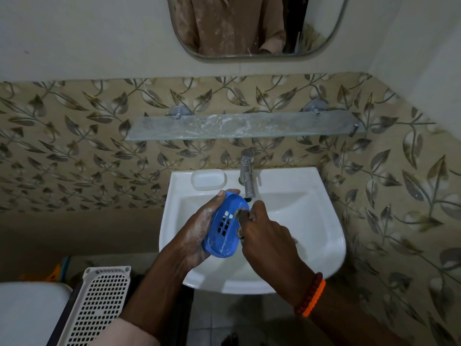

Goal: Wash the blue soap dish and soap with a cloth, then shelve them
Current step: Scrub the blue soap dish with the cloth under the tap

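My left hand point(197, 233), covered in soap film, grips the blue soap dish point(224, 227) over the white sink basin point(321, 245). The dish is tilted on its side, its slotted inside facing right. My right hand point(264, 233) presses against the dish's inner face with a small grey cloth point(240, 213) bunched under the fingers; only a bit of the cloth shows. A white bar of soap point(208, 179) rests on the sink's back left ledge. The glass shelf point(239, 126) hangs on the wall above the tap.
A chrome tap point(247, 173) stands at the back of the sink, just beyond the dish. A mirror point(252, 26) hangs above the shelf. A white perforated basket point(99, 305) and a toilet tank lid point(27, 313) sit at lower left.
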